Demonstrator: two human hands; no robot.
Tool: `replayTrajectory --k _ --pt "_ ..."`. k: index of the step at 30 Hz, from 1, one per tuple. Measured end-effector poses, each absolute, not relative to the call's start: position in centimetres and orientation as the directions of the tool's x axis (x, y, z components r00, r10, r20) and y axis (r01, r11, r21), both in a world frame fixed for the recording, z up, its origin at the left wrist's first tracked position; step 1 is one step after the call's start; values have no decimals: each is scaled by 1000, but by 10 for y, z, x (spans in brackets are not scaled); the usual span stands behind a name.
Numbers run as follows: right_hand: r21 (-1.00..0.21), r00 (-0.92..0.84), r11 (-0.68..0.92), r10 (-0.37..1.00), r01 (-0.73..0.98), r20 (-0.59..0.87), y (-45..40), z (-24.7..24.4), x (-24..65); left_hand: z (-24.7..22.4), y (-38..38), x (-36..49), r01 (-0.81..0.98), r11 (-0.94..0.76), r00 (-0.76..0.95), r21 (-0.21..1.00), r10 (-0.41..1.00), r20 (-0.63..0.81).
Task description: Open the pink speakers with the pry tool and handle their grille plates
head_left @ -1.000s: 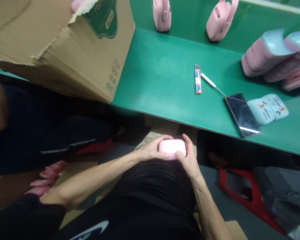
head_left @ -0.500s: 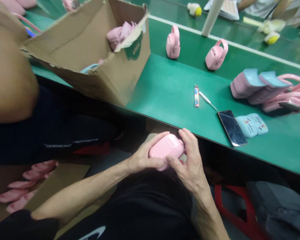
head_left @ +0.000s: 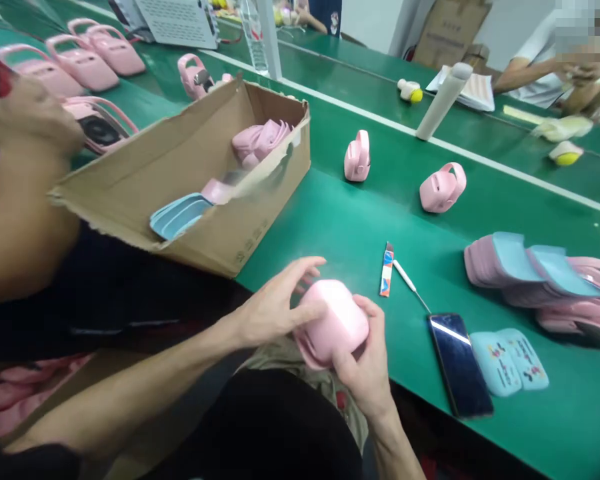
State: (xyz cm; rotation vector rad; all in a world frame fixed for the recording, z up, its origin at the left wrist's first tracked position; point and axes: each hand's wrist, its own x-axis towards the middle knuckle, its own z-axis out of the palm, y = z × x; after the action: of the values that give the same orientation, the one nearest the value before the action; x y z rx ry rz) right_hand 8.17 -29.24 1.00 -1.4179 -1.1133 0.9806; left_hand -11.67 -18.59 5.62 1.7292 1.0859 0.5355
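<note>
Pink rounded plastic case (head_left: 333, 325) sits between your hands, just over the near edge of the green bench (head_left: 380, 223). Its smooth matte shell is tilted, with a thin rim showing along its lower left. Your left hand (head_left: 273, 307) holds it from 9 o'clock, fingers spread and arched over the top, while your right hand (head_left: 365, 370) grips it from 5 o'clock. A white-handled pick (head_left: 405, 277) and a printed strip (head_left: 387, 270) lie near it at 2 o'clock. A phone (head_left: 460, 365) lies at 4 o'clock, beside blue printed pads (head_left: 509, 361). A cardboard box (head_left: 205, 230) at 10 o'clock holds pink and blue pieces.
</note>
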Motion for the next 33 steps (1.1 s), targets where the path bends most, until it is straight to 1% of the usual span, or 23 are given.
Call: replayTrajectory --k 2,4,6,9,12,15,18,22,28,33 --pt "-997 153 -81 985 6 -79 -273 7 98 50 -157 -103 400 -22 592 916 769 -240" --pt "-989 112 -147 983 -24 -149 -254 7 111 45 -139 -89 421 88 567 903 751 -337" --pt "-974 100 -221 972 58 -214 -237 10 121 46 -129 -75 472 167 483 866 773 -411" --pt "-915 130 -338 940 219 -316 -214 23 128 54 -122 -60 599 186 387 779 785 -484" --pt "-822 213 -457 888 338 -406 -195 38 125 63 -118 -49 660 206 338 723 778 -530" --pt "-712 297 -552 834 434 -466 -180 52 120 68 -117 -42 700 242 304 672 751 -586" --pt "-619 364 -631 776 468 -515 -167 63 114 72 -118 -35 739 287 254 609 719 -647" --pt "-484 430 -717 692 501 -580 -154 70 105 74 -115 -29 761 328 218 559 682 -698" --pt "-315 493 -789 586 528 -643 -144 75 98 73 -109 -24 800 352 173 486 640 -749" --pt "-239 518 -798 553 553 -653 -140 79 101 73 -105 -19 826 349 154 442 615 -773"
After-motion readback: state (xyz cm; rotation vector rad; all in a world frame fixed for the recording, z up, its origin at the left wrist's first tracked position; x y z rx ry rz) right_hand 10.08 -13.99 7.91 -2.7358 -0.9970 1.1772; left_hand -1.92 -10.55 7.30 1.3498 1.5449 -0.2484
